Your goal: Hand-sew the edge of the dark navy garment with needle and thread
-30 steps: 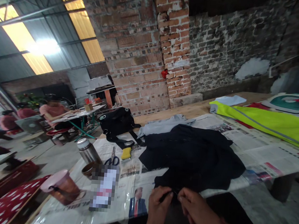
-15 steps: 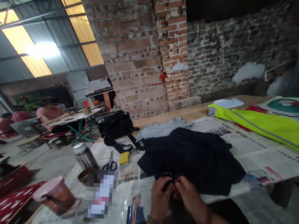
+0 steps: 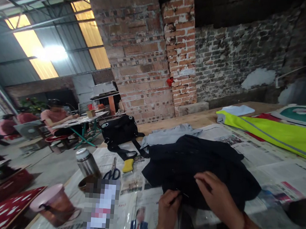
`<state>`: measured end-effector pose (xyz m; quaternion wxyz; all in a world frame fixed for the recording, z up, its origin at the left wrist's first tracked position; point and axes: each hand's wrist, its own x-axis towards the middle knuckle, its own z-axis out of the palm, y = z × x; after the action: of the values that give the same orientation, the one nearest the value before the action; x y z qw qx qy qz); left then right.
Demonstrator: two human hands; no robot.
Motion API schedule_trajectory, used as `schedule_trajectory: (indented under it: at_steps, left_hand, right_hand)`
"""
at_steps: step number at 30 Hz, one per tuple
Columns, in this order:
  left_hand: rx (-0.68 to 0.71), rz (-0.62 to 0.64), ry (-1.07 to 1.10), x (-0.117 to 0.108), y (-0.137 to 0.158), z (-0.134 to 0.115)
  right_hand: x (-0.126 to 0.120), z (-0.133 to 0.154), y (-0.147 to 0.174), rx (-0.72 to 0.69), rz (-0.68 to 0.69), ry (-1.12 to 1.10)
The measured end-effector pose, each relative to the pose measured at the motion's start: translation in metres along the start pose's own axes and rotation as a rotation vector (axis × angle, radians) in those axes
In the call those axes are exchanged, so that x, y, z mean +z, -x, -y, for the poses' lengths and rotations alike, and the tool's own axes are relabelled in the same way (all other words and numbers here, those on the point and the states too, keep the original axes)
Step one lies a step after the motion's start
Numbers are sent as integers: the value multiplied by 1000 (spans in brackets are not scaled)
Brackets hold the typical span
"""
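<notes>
A dark navy garment (image 3: pixel 191 160) lies bunched in front of me on the table. My left hand (image 3: pixel 169 205), with a beaded bracelet at the wrist, is closed on the garment's near edge, thumb and finger pinched together. Just right of those fingers a thin pale line (image 3: pixel 186 194) shows against the cloth; whether it is a needle or thread I cannot tell. Over the garment's right part my right hand (image 3: pixel 215 195), with a red band at the wrist, is raised with its fingertips pinched. What sits between them is too small to make out.
Left on the newspaper-covered table are scissors (image 3: pixel 113 171), a yellow object (image 3: pixel 128 165), a steel flask (image 3: pixel 87 164), a brown bowl (image 3: pixel 85 184) and a pink lidded bucket (image 3: pixel 55 205). A black bag (image 3: pixel 120 129) stands behind. Rightward lie a yellow-green cloth (image 3: pixel 270 132) and an iron (image 3: pixel 301 115).
My right hand has moved away from my left, up and to the right over the garment. The left hand keeps its pinch on the cloth edge. The view has shifted slightly.
</notes>
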<state>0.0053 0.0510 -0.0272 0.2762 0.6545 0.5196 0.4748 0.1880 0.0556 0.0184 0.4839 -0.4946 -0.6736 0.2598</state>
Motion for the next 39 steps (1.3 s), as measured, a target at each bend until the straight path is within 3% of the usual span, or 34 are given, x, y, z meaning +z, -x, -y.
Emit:
schedule_trajectory:
  at_steps: [2,6,9,15,19,26,33,39]
  left_hand:
    - [1,-2,-15,0,0,0]
    - [-16,-35,-26,-1,0,-1]
    - [-11,-42,-35,0,1,0]
    - [-15,4,-57,1,1,1]
    - [8,42,-94,0,1,-2]
    - [15,10,-108,0,2,-5]
    - [-65,-27,-159,-2,7,-7]
    - [-46,-29,-161,-1,7,-4]
  right_hand:
    - [1,1,-20,21,70,-52]
    - [28,-10,-41,88,261,-145]
    - [42,-25,-33,150,322,-192]
    - [38,-33,-16,190,373,-270]
    - [42,-26,-16,174,365,-274]
    - [49,-19,-12,187,220,-288]
    - [47,-16,-20,241,194,-369]
    - [47,-23,-17,284,190,-352]
